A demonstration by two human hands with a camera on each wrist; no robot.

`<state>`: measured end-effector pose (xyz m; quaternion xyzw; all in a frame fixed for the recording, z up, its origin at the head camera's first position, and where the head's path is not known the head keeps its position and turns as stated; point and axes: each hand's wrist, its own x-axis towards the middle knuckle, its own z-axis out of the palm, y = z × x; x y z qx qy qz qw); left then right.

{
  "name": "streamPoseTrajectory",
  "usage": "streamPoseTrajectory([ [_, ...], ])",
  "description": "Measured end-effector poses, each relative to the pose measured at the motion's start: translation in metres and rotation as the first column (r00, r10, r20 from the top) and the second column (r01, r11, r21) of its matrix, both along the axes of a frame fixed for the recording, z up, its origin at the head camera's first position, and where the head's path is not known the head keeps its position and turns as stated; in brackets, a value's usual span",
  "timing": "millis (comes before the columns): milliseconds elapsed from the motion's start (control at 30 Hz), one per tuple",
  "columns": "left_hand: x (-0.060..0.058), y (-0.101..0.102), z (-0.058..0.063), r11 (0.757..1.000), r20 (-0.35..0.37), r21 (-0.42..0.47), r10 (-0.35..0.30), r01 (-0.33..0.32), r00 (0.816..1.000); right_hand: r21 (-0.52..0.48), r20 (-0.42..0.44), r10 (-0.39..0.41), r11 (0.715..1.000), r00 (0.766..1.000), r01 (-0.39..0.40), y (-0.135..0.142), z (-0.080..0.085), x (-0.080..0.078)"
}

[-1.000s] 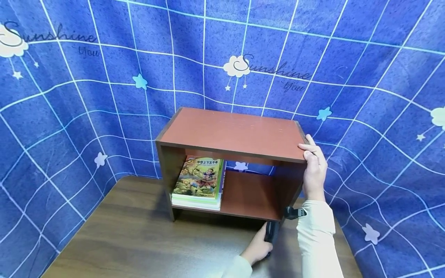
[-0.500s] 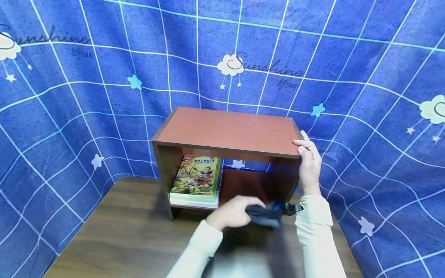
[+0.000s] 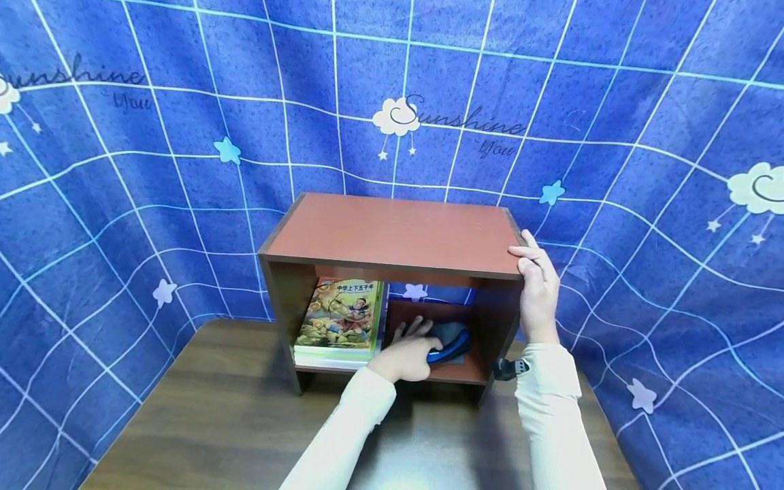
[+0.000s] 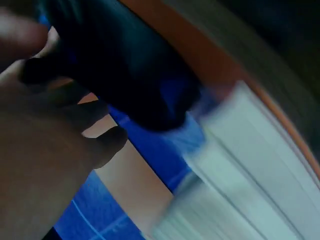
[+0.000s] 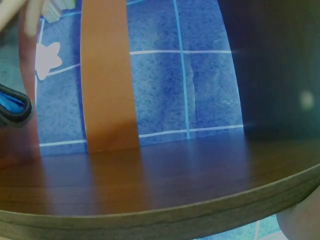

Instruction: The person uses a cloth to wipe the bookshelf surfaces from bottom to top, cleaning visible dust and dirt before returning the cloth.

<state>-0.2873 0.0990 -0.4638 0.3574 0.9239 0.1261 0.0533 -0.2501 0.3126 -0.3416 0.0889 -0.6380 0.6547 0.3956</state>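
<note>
A small brown shelf unit (image 3: 398, 235) with a reddish top stands on the wooden table. My left hand (image 3: 404, 357) reaches into its lower compartment and pinches a soft-looking dark grey and black thing with a bright blue edge (image 3: 452, 335). Its other fingers are spread beside it. In the left wrist view this dark thing (image 4: 135, 65) hangs past the thumb, blurred, its exact kind hard to read. My right hand (image 3: 539, 292) grips the unit's upper right corner, fingertips over the top. The right wrist view catches the blue-edged thing (image 5: 15, 107) at its left side.
Left of my left hand, a stack of books (image 3: 339, 316) with an illustrated cover lies in the same compartment. Behind the unit hangs a blue curtain (image 3: 343, 102) with a white grid and stars. The table (image 3: 202, 408) extends forward and left.
My left hand has risen from below the shelf's front edge and carried the dark thing into the compartment, right of the books. My right hand keeps its grip on the corner.
</note>
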Motion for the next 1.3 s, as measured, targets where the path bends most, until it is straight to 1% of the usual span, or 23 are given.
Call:
streamPoseTrajectory([
  [100,0.003,0.011,-0.001,1.000,-0.092,0.024,0.005,-0.003,0.996,-0.004,-0.008,0.003,1.000,1.000,-0.003,-0.001,0.001,-0.001],
  [167,0.003,0.017,-0.003,1.000,-0.169,0.012,0.016,-0.014,0.986,-0.007,-0.012,0.005,1.000,1.000,-0.005,-0.001,0.000,-0.001],
  [333,0.001,0.023,-0.009,0.998,-0.337,-0.055,0.006,-0.026,0.941,-0.002,-0.019,0.007,1.000,1.000,-0.007,0.000,-0.001,-0.003],
  [400,-0.001,0.022,-0.009,0.997,-0.379,-0.068,-0.006,-0.021,0.925,0.002,-0.021,0.006,1.000,1.000,-0.006,-0.001,-0.001,-0.003],
  [467,-0.002,0.018,-0.010,0.997,-0.384,-0.071,-0.015,-0.014,0.923,0.004,-0.022,0.006,1.000,1.000,-0.005,-0.001,-0.001,-0.004],
  [600,0.003,0.005,-0.004,0.998,-0.296,-0.057,-0.042,0.026,0.954,0.008,-0.021,0.004,1.000,1.000,-0.004,-0.002,-0.001,-0.004],
  [667,0.008,-0.005,0.004,0.998,-0.263,-0.011,-0.062,0.062,0.963,0.007,-0.020,0.006,1.000,1.000,-0.006,-0.003,-0.001,-0.004],
  [733,0.012,-0.019,0.016,0.992,-0.284,0.063,-0.090,0.112,0.955,0.005,-0.016,0.006,1.000,1.000,-0.006,-0.004,0.000,-0.004],
  [767,0.014,-0.026,0.024,0.983,-0.319,0.109,-0.103,0.145,0.942,-0.001,-0.017,0.009,1.000,1.000,-0.009,-0.004,0.000,-0.003],
  [800,0.015,-0.035,0.032,0.969,-0.375,0.159,-0.119,0.190,0.919,-0.006,-0.017,0.010,1.000,1.000,-0.010,-0.004,0.000,-0.003],
  [833,0.016,-0.044,0.041,0.948,-0.441,0.208,-0.129,0.241,0.888,-0.010,-0.019,0.012,1.000,1.000,-0.012,-0.005,0.000,-0.003],
  [867,0.017,-0.054,0.051,0.922,-0.514,0.251,-0.133,0.296,0.848,-0.011,-0.018,0.012,1.000,1.000,-0.013,-0.004,0.000,-0.002],
  [900,0.017,-0.064,0.062,0.894,-0.594,0.279,-0.127,0.351,0.795,-0.011,-0.021,0.011,1.000,1.000,-0.011,-0.004,0.000,-0.002],
  [933,0.017,-0.075,0.073,0.865,-0.674,0.297,-0.111,0.405,0.731,-0.013,-0.023,0.011,1.000,1.000,-0.011,-0.004,0.000,-0.001],
  [1000,0.016,-0.096,0.096,0.806,-0.798,0.329,-0.041,0.491,0.601,-0.012,-0.024,0.007,1.000,1.000,-0.008,-0.003,0.001,-0.001],
  [1033,0.015,-0.107,0.108,0.787,-0.839,0.338,0.004,0.516,0.544,-0.012,-0.025,0.005,1.000,1.000,-0.006,-0.002,0.001,-0.001],
  [1067,0.014,-0.117,0.119,0.776,-0.868,0.346,0.051,0.527,0.494,-0.014,-0.025,0.003,1.000,1.000,-0.004,-0.002,0.001,0.000],
  [1100,0.012,-0.128,0.128,0.769,-0.886,0.357,0.098,0.530,0.454,-0.017,-0.025,0.002,1.000,1.000,-0.003,-0.002,0.000,0.000],
  [1133,0.011,-0.139,0.137,0.767,-0.891,0.377,0.147,0.520,0.429,-0.021,-0.024,0.004,1.000,1.000,-0.005,-0.001,0.000,0.000],
  [1167,0.009,-0.150,0.144,0.766,-0.883,0.407,0.191,0.499,0.428,-0.022,-0.024,0.005,1.000,1.000,-0.006,-0.002,0.000,0.000],
  [1200,0.007,-0.161,0.150,0.770,-0.869,0.438,0.229,0.464,0.439,-0.023,-0.026,0.007,1.000,1.000,-0.008,-0.002,0.000,0.000],
  [1233,0.005,-0.172,0.155,0.777,-0.849,0.467,0.260,0.423,0.459,-0.023,-0.027,0.007,1.000,1.000,-0.008,-0.003,0.000,0.000],
  [1300,-0.002,-0.192,0.158,0.786,-0.791,0.525,0.308,0.327,0.529,-0.022,-0.029,0.006,1.000,1.000,-0.007,-0.003,-0.001,0.000],
])
